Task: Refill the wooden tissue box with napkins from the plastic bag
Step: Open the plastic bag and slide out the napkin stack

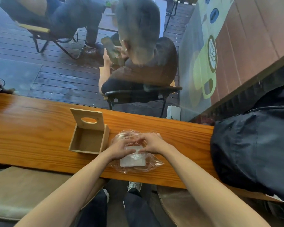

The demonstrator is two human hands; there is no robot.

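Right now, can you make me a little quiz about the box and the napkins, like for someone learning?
1. True or false: the lid of the wooden tissue box is closed.
2. Where is the stack of napkins? A) in the box B) in the plastic bag C) on the floor
3. What do the left hand and right hand touch?

Key: 1 false, it stands open and the box is empty. 2 B. 3 the plastic bag.

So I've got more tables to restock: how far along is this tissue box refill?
Early. Done: the box stands open, lid up, inside bare. In hand: the left hand and right hand work at the bag, napkins inside it. Left: pull the napkins out, load the box, close the lid.
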